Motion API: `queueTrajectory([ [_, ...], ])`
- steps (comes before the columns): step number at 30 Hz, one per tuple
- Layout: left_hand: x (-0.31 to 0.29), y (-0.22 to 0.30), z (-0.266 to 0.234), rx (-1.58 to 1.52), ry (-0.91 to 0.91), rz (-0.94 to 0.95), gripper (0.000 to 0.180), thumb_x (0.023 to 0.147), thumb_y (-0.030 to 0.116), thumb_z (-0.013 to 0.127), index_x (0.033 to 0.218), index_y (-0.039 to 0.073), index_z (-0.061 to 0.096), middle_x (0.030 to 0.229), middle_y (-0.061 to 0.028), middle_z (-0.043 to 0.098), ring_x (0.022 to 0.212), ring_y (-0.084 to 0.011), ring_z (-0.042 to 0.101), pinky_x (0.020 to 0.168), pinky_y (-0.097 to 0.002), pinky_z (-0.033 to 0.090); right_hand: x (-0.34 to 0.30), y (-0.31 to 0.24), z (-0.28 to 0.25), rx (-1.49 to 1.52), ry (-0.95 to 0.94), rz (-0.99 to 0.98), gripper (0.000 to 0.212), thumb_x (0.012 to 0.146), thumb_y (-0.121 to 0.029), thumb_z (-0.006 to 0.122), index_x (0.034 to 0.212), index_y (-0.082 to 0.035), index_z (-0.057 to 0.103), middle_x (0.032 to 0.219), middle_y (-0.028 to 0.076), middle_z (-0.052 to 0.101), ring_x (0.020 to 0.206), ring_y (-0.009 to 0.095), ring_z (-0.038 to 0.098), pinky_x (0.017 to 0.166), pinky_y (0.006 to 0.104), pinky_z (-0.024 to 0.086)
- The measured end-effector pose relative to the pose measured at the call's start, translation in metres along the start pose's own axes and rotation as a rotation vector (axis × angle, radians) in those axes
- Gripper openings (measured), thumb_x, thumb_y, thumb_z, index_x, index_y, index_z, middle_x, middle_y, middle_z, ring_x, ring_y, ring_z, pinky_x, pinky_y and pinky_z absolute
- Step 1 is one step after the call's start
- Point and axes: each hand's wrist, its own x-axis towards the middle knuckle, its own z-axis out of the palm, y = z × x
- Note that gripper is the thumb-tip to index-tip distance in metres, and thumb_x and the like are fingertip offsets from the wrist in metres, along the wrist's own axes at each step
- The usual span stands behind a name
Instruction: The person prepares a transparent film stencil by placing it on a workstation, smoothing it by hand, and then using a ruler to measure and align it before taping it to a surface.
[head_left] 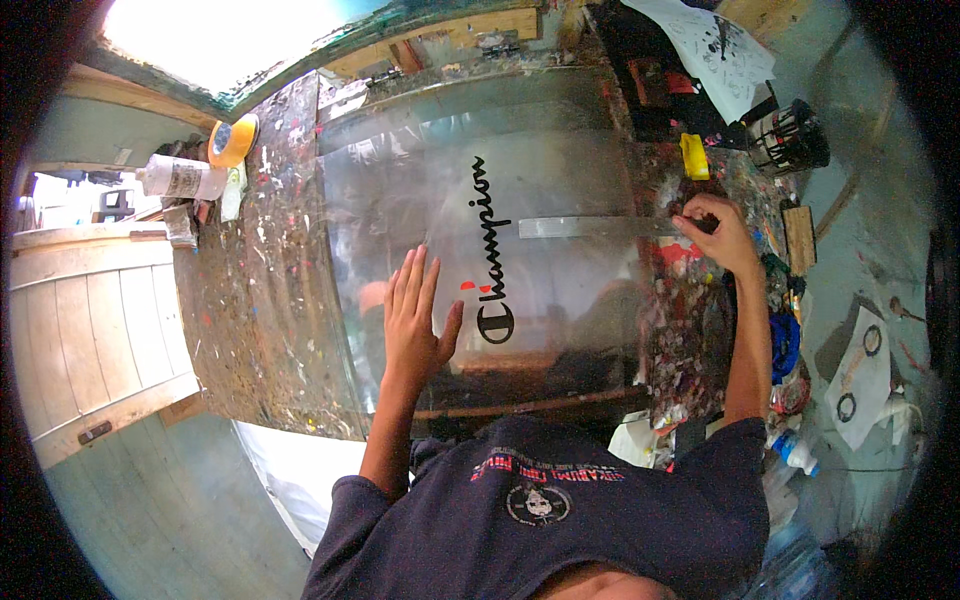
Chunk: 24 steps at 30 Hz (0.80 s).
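A clear plastic sheet [570, 300] lies over the worktable, with a black lettering design [492, 250] running up its middle and small red marks beside it. My left hand [412, 315] rests flat on the sheet just left of the lettering, fingers stretched and slightly spread. A narrow clear strip [575, 228] stretches across the sheet from beside the lettering toward the right edge. At its right end my right hand [718, 232] is closed, thumb and fingers pinched on the strip. Whether the curled fingers hold anything more is hidden.
On the paint-stained table [260, 300], a yellow tape roll [233, 140] and a white bottle [182, 178] stand at the far left. A yellow object [694, 157] lies beyond my right hand. At right are a black basket [790, 138], a wooden block [799, 240] and a blue roll [785, 348].
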Motion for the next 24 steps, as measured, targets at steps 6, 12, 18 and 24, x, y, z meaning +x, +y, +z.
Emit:
queueTrajectory([
  [6,0.0,0.001,-0.003,0.042,-0.041,-0.047,0.066,0.089,0.021,0.07,0.148,0.004,0.045,0.158,-0.0197,0.036,0.145,-0.0387,0.036,0.117,-0.0534,0.026,0.016,0.0,0.0,-0.057,-0.055,-0.013,0.021,0.082,-0.015,0.08,0.083,0.0,0.065,0.081,0.008,0.069,0.077,0.02,0.067,0.073,0.0328,0.051],
  [12,-0.001,-0.001,-0.008,0.02,-0.072,-0.075,0.066,0.088,0.017,0.071,0.147,0.003,0.045,0.158,-0.0197,0.036,0.143,-0.0397,0.037,0.117,-0.0505,0.028,0.022,0.004,0.0,-0.064,-0.072,-0.035,0.019,0.082,-0.009,0.079,0.084,0.0,0.063,0.077,0.006,0.061,0.071,0.017,0.058,0.067,0.0304,0.046],
  [18,-0.003,0.002,-0.014,0.098,-0.102,-0.116,0.063,0.088,0.019,0.069,0.145,0.003,0.047,0.156,-0.0208,0.038,0.144,-0.0401,0.037,0.117,-0.0507,0.029,0.026,0.0,0.0,-0.089,-0.069,-0.003,0.02,0.081,-0.011,0.08,0.085,0.0,0.064,0.079,0.008,0.064,0.074,0.019,0.062,0.069,0.0313,0.048],
  [24,-0.001,0.003,-0.015,0.096,-0.119,-0.116,0.064,0.087,0.014,0.071,0.145,0.003,0.047,0.156,-0.0205,0.039,0.144,-0.0407,0.036,0.117,-0.0493,0.029,0.026,0.008,0.002,-0.117,-0.05,-0.107,0.02,0.079,-0.012,0.081,0.085,0.0,0.066,0.079,0.009,0.065,0.074,0.021,0.063,0.069,0.0328,0.049],
])
